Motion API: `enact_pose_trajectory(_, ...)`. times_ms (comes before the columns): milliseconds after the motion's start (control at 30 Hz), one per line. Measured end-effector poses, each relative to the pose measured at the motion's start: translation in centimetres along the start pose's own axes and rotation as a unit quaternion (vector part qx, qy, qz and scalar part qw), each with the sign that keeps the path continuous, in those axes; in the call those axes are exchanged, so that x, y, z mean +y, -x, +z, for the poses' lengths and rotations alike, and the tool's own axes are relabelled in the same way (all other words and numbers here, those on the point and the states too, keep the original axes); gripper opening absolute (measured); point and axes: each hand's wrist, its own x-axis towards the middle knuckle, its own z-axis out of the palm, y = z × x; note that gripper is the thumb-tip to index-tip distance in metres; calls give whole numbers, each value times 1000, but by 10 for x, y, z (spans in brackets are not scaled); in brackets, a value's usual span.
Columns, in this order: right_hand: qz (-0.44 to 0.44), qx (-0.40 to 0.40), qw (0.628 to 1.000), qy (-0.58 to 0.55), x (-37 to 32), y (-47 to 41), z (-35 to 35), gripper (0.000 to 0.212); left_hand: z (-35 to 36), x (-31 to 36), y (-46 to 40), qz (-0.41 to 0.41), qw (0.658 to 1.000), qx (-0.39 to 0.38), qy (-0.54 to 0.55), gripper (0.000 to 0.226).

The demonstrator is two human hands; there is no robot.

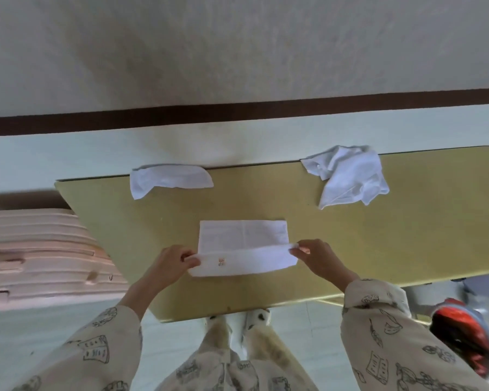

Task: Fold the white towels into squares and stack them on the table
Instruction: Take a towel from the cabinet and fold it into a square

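A white towel (pixel 243 238) lies flat in the middle of the yellow table (pixel 393 238). Its near edge is lifted and turned over, showing a small orange mark. My left hand (pixel 171 263) pinches the left end of that raised edge. The right end is pinched by my right hand (pixel 319 259). Another white towel (pixel 168 180) lies loosely bunched at the table's far edge on the left. A third white towel (pixel 349 176) sits crumpled at the far right, partly over the edge.
A stack of pale pink flat panels (pixel 37 252) stands left of the table. A red and blue object (pixel 463 331) is on the floor at the right. Behind the table runs a wall with a dark baseboard (pixel 237 111).
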Motion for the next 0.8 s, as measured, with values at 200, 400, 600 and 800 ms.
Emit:
enact_pose_trajectory(200,34,18,999,13,7,-27,13,41,1,4,-35,-26,993,37,108,8)
enact_pose_trajectory(400,68,61,995,-39,11,-67,22,19,10,9,-82,-65,978,66,189,13)
enact_pose_trajectory(600,79,72,993,-55,15,-97,33,26,27,-10,-110,-113,973,88,181,21)
enact_pose_trajectory(800,91,93,991,-42,18,-109,38,24,32,-12,-116,-134,966,112,190,17)
